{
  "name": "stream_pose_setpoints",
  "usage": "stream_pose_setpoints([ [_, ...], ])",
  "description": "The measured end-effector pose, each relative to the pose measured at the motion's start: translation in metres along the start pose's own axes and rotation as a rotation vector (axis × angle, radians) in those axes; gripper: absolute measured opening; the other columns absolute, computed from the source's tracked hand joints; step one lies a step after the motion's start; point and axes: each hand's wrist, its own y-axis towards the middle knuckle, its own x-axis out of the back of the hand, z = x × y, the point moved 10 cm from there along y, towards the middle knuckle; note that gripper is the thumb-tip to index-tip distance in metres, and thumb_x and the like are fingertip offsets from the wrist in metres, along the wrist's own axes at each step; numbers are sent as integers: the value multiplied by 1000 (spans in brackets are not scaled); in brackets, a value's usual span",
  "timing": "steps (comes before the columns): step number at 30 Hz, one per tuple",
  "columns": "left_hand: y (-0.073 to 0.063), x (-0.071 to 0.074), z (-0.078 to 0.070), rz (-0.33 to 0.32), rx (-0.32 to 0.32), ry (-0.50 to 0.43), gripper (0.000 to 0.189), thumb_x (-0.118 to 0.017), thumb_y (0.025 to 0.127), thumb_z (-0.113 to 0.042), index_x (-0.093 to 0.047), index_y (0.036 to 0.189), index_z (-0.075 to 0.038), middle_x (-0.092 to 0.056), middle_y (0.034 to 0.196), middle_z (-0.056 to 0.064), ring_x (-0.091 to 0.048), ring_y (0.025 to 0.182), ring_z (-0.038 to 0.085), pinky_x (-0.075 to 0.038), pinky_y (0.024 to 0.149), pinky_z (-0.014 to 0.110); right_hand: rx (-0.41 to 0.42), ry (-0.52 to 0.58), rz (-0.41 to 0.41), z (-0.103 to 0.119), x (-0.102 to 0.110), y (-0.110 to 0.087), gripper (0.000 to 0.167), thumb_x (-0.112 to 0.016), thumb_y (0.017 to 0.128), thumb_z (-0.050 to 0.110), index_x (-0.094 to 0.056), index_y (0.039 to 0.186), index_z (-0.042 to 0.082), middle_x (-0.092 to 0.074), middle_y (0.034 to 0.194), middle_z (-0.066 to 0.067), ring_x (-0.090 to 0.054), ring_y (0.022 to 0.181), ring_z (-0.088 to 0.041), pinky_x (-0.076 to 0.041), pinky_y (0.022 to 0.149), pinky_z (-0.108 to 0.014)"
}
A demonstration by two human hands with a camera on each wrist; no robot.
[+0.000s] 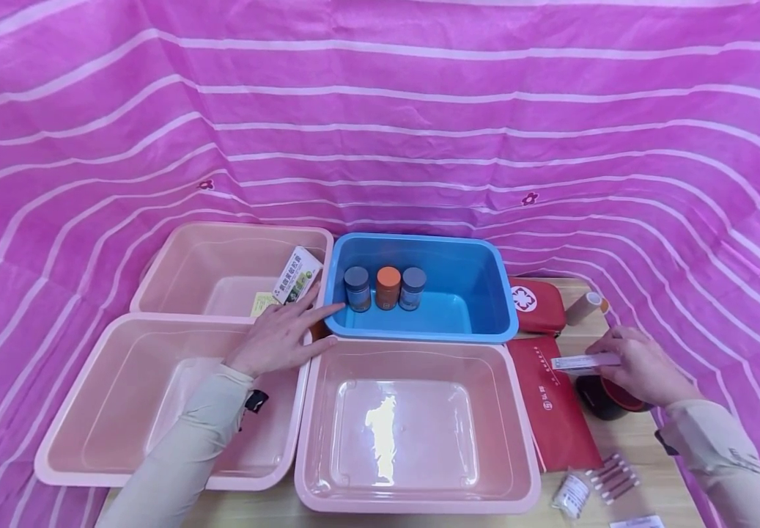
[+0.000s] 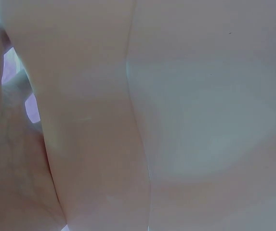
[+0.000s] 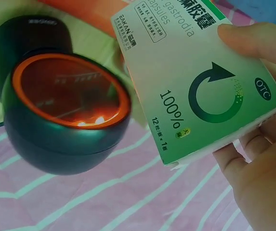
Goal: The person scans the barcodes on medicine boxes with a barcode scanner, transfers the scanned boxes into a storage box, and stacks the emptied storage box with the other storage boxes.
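Note:
My left hand (image 1: 278, 337) lies with fingers spread over where the tubs meet, its fingertips at the corner of the blue tub (image 1: 419, 336). Just beyond it, a white and green medicine box (image 1: 297, 275) leans in the far left pink tub (image 1: 182, 229). The left wrist view shows part of the hand (image 2: 12, 144) against a pink tub wall. My right hand (image 1: 646, 369) pinches a capsule box (image 3: 176, 62) between thumb and fingers, above the table's right side. Below that hand is a dark round object with an orange-rimmed face (image 3: 70, 91).
Inside the blue tub stand two grey-capped bottles and an orange-capped bottle (image 1: 388, 287). Two more pink tubs (image 1: 419, 506) are in front. At right lie a red pouch (image 1: 554, 418), a red case (image 1: 541, 308), a white roll (image 1: 584, 308), a small packet (image 1: 572, 495) and several swab-like sticks (image 1: 613, 480).

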Motion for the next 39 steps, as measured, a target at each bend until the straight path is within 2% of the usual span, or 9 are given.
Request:
stream_pose_setpoints([
  [5, 1, 0, 1, 6, 5, 2, 70, -53, 96, -68, -37, 159, -41, -11, 174, 7, -38, 150, 41, -34, 112, 71, 38, 41, -25, 16, 5, 9, 32, -90, 56, -3, -79, 83, 11, -59, 80, 9, -53, 74, -8, -44, 70, -21],
  [12, 2, 0, 1, -4, -1, 13, 70, -52, 97, -68, -38, 158, -40, -11, 174, 8, -39, 149, 43, -35, 111, 72, 79, 59, -17, 23, 5, 16, 35, -92, 52, -6, -78, 79, 10, -59, 77, 9, -53, 72, -10, -43, 68, -21],
  [21, 2, -1, 0, -1, 4, -2, 69, -55, 96, -66, -39, 158, -39, -13, 174, 7, -39, 149, 43, -34, 112, 72, 94, 81, -2, 24, -3, 13, 35, -89, 50, -7, -79, 78, 12, -59, 77, 11, -55, 74, -11, -44, 69, -18],
  [26, 2, 0, -1, 0, 4, 1, 69, -54, 96, -66, -39, 158, -39, -14, 173, 8, -38, 149, 43, -34, 112, 72, 78, 106, 41, 28, -19, 2, 34, -89, 52, -7, -78, 77, 15, -60, 78, 12, -57, 74, -9, -46, 69, -17],
  [31, 2, 1, -1, 3, 0, 6, 71, -53, 96, -68, -39, 158, -37, -14, 173, 8, -38, 150, 42, -35, 112, 71, 63, 74, 67, 31, -26, -7, 34, -89, 53, -4, -80, 77, 18, -62, 80, 13, -57, 77, -9, -48, 69, -22],
  [35, 2, 1, -1, 4, 4, 6, 72, -53, 95, -69, -39, 158, -38, -13, 173, 8, -38, 150, 42, -35, 112, 70, 43, 58, 70, 29, -25, -8, 35, -91, 52, -3, -80, 78, 16, -61, 80, 12, -58, 77, -13, -51, 67, -30],
  [39, 1, 1, -1, 4, 2, 7, 71, -54, 96, -68, -38, 158, -39, -13, 173, 8, -38, 150, 42, -35, 112, 70, 15, 58, 83, 29, -23, -8, 35, -93, 52, -3, -80, 79, 15, -61, 81, 10, -59, 78, -16, -53, 68, -33],
])
